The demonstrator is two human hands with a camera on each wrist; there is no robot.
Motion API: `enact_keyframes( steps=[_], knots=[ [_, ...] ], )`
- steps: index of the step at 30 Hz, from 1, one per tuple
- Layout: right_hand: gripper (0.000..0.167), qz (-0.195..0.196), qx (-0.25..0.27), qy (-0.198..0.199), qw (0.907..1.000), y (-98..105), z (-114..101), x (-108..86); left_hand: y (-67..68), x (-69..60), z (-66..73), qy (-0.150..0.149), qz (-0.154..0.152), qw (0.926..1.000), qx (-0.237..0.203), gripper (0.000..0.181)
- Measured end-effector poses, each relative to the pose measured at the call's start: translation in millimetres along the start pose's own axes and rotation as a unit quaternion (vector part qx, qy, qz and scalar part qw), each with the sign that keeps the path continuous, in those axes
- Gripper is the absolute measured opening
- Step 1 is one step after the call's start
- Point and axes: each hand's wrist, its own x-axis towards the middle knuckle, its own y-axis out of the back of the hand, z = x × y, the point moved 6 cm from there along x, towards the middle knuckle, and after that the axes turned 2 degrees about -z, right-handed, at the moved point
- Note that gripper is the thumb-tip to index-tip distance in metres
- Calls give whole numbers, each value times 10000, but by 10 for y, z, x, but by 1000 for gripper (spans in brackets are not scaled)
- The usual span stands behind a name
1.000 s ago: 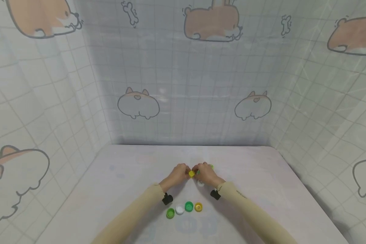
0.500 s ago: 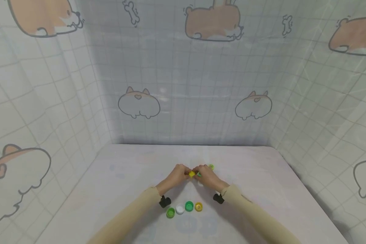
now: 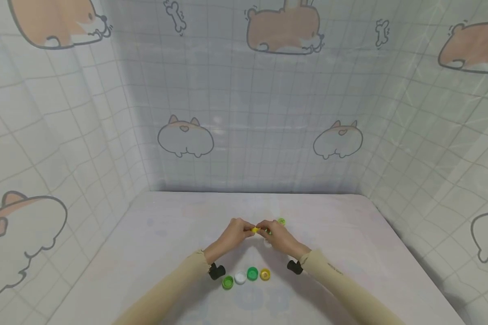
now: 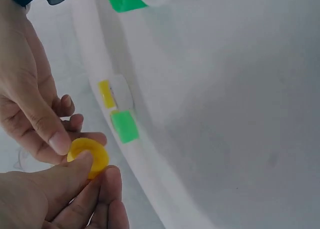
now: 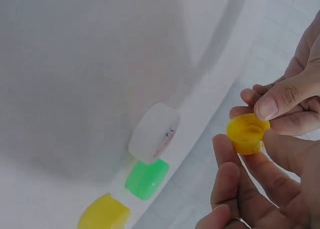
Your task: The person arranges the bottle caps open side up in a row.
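A round yellow bottle cap (image 3: 255,229) is held between my two hands above the table. My left hand (image 3: 235,234) pinches it from the left, thumb over its face in the left wrist view. From the other side my right hand (image 3: 279,235) pinches it between thumb and fingers. Close up, the yellow cap (image 5: 247,134) shows a hollow inside and a ribbed rim. Near my right hand lie a lime-green cap (image 3: 282,221) and a white cap (image 3: 267,243), the white one partly covered by the hand. A green cap (image 3: 269,232) shows beside the right fingers.
Closer to me, a row of caps lies on the pale table (image 3: 154,271): lime green (image 3: 227,282), white (image 3: 240,277), green (image 3: 252,273) and yellow (image 3: 265,274). A patterned curtain (image 3: 248,99) surrounds the table at the back and sides.
Both hands have kept hold of the yellow cap, which has turned and looks flatter from above. My wrists have spread slightly apart, and the lime-green cap by the right hand shows more fully.
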Motion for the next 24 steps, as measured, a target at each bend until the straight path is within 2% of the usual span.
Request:
enact_keyframes(
  steps=[8, 13, 19, 24],
  knots=[
    [27, -3, 362, -73, 9993, 39, -20, -28, 72, -15, 10, 182, 254, 9991, -279, 19],
    [26, 201, 409, -39, 9990, 85, -68, -23, 95, -26, -18, 322, 370, 9981, -367, 25],
    [22, 515, 604, -13, 9968, 164, -111, 2, 90, -27, 15, 1, 437, 9990, -74, 37],
    [22, 520, 734, -64, 9959, 171, -102, 12, 94, -46, 48, -253, 530, 9983, 42, 36]
  ],
)
